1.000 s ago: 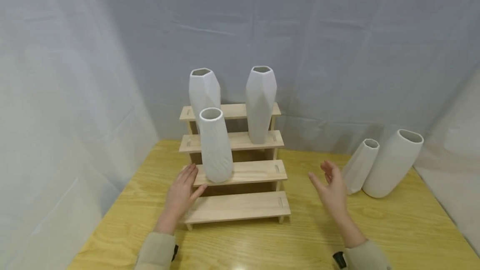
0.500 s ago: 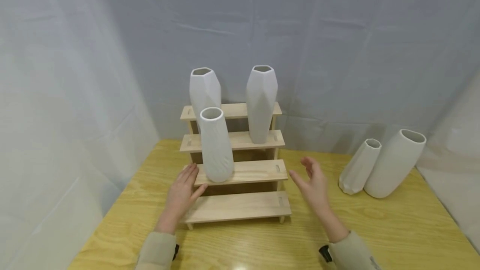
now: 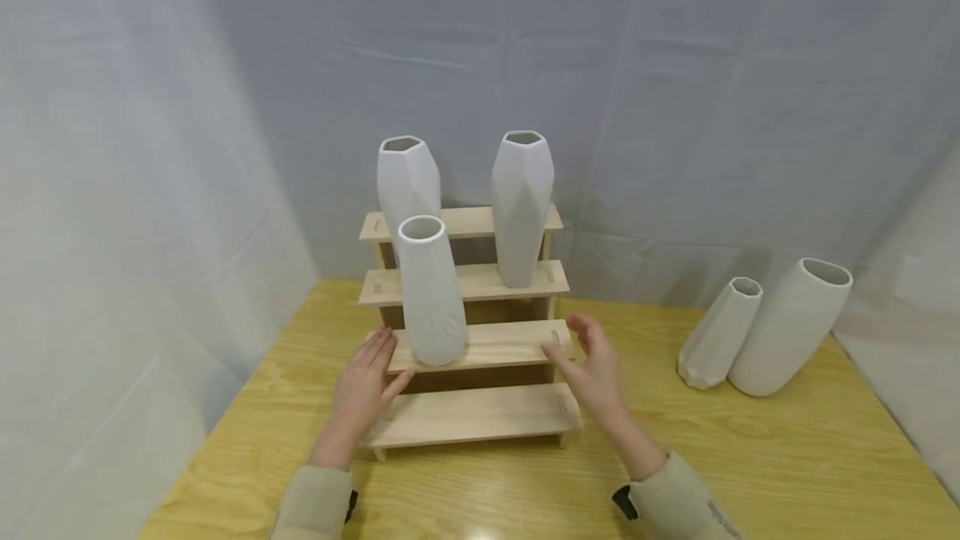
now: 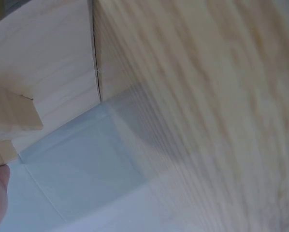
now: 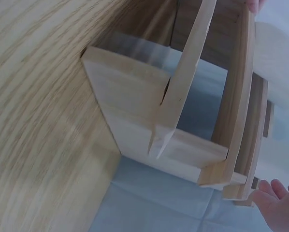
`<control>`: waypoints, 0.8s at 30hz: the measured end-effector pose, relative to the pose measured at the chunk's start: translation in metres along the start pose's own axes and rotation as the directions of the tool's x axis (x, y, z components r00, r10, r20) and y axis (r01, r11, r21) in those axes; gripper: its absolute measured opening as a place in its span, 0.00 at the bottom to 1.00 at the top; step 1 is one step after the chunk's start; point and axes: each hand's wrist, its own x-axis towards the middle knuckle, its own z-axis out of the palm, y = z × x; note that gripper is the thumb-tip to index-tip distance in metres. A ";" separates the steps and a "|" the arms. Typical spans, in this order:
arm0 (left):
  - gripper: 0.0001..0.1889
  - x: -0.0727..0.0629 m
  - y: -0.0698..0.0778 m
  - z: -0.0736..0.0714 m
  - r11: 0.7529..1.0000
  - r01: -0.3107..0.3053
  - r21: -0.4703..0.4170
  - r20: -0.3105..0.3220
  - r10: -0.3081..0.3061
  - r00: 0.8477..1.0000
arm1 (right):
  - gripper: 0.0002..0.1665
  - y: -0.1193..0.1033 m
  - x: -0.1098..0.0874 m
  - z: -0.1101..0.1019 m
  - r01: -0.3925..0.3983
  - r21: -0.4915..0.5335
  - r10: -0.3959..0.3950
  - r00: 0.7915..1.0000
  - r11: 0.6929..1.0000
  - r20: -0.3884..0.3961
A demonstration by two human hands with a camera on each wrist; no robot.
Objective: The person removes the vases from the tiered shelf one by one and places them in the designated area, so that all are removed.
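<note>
The four-tier wooden stand (image 3: 472, 417) sits on the worktop (image 3: 480, 498) in front of the person. The left hand (image 3: 362, 386) rests on the left end of the second-lowest shelf (image 3: 517, 342), fingers extended, thumb spread toward the front edge; it grasps no vase. The right hand (image 3: 596, 369) is at the right end of the same shelf, thumb and fingers parted, holding nothing; contact with the shelf cannot be confirmed.

The textured vase (image 3: 432, 302) stands upright on this shelf, left of centre. The right faceted vase (image 3: 522, 207) stands on the second shelf from the top; the left faceted vase (image 3: 407, 182) has its base hidden. The narrow vase (image 3: 720, 336) and wide vase (image 3: 791, 332) stand side by side on the worktop, right of the stand.
</note>
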 end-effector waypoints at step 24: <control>0.37 -0.001 -0.001 0.001 1.000 -0.005 -0.006 -0.023 0.005 1.000 | 0.32 -0.030 0.002 0.041 0.015 0.085 -0.026 0.992 0.996 0.124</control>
